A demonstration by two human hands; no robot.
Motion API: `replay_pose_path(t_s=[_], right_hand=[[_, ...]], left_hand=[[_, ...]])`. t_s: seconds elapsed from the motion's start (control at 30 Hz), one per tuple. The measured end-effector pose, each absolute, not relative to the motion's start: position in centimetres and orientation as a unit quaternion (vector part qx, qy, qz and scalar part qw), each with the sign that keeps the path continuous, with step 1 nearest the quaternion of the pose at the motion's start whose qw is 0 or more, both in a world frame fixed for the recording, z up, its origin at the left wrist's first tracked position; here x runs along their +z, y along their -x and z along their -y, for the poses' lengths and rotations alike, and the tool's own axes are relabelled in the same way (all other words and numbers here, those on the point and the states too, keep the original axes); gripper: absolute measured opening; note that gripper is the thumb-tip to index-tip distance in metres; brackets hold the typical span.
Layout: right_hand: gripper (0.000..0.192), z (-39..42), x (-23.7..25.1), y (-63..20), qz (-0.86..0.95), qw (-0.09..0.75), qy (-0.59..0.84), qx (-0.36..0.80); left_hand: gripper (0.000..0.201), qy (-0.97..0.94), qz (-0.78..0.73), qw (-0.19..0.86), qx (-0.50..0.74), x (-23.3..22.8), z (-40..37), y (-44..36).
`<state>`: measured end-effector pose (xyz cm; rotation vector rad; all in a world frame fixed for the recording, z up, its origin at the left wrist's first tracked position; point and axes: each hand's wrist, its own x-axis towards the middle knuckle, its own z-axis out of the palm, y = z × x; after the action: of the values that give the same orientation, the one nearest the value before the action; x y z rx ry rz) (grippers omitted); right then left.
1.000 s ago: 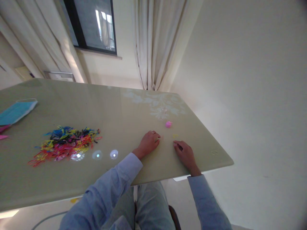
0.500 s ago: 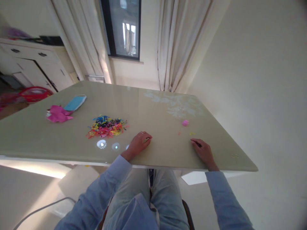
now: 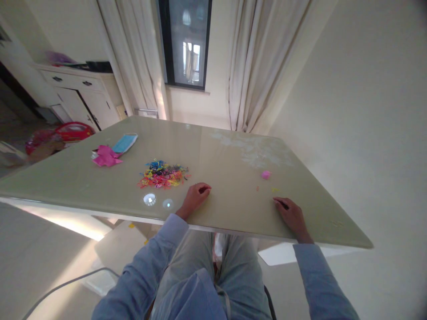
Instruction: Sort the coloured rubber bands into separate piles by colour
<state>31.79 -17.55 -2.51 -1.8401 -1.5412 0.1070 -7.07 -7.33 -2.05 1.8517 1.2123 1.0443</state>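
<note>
Left hand [image 3: 195, 198] is curled loosely, knuckles up, resting on the glossy pale green glass surface [image 3: 233, 209] just right of the tangled pile of thin multicoloured rubber bands [image 3: 163, 174]. Can't tell if it's pinching one. Right hand [image 3: 291, 214] lies flat, holding nothing, near the small pink lump [image 3: 266, 174]. Slick top, springy bands: I reckon a careless swipe could scatter them.

Nothing to read here.
I am looking over the table [image 3: 100, 186], the blue face mask [image 3: 124, 143] and the heap of coloured bands [image 3: 163, 174], and I am finding no lettering, label or number.
</note>
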Motion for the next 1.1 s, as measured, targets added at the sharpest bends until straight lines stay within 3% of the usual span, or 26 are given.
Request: replay_pose_path(t_s=[1.1], right_hand=[[0.042,16.6,-1.6,-30.0,0.583,0.373,0.717,0.081]], left_hand=[[0.017,-0.695,-0.511,0.332,0.383,-1.4,7.7,6.5]])
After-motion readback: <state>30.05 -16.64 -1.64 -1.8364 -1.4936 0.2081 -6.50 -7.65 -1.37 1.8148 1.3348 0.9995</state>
